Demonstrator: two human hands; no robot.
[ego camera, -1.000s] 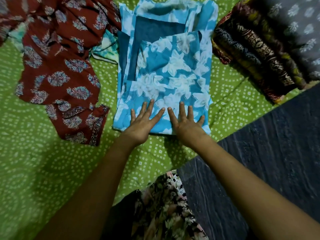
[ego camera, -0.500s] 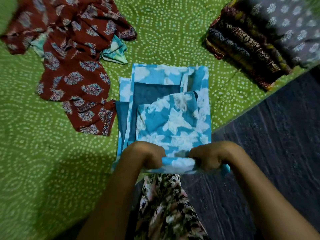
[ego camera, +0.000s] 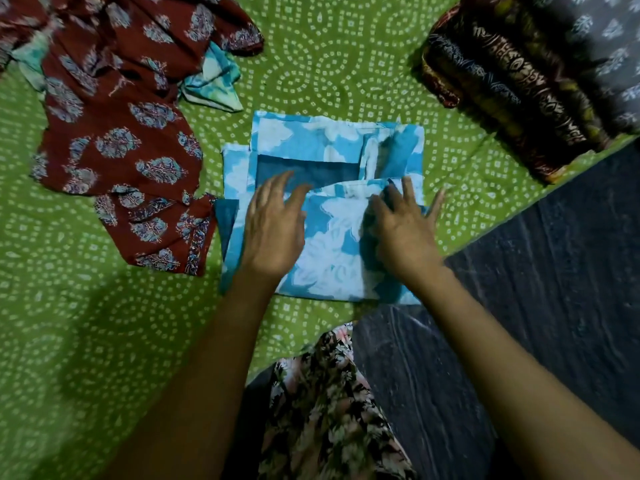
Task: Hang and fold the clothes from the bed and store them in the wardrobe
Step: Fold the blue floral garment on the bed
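Observation:
A blue garment with white flowers (ego camera: 332, 244) lies folded into a compact rectangle on the green dotted bedsheet (ego camera: 86, 341), near the bed's front edge. My left hand (ego camera: 273, 230) rests flat on its left half, fingers spread. My right hand (ego camera: 401, 230) lies flat on its right half, fingers apart, near the folded top edge. Neither hand grips cloth. A maroon printed garment (ego camera: 114, 126) lies unfolded to the left, with a small teal and white cloth (ego camera: 214, 84) poking out beside it.
A stack of folded dark patterned clothes (ego camera: 512, 84) sits at the bed's far right corner, with a grey printed cloth (ego camera: 602, 39) behind it. Dark floor (ego camera: 540, 306) lies to the right of the bed. My floral dress (ego camera: 329, 417) shows at bottom centre.
Both hands gripped the blue garment's near edge, carried it away from me over the rest, and let go. They now press flat on the shorter folded bundle.

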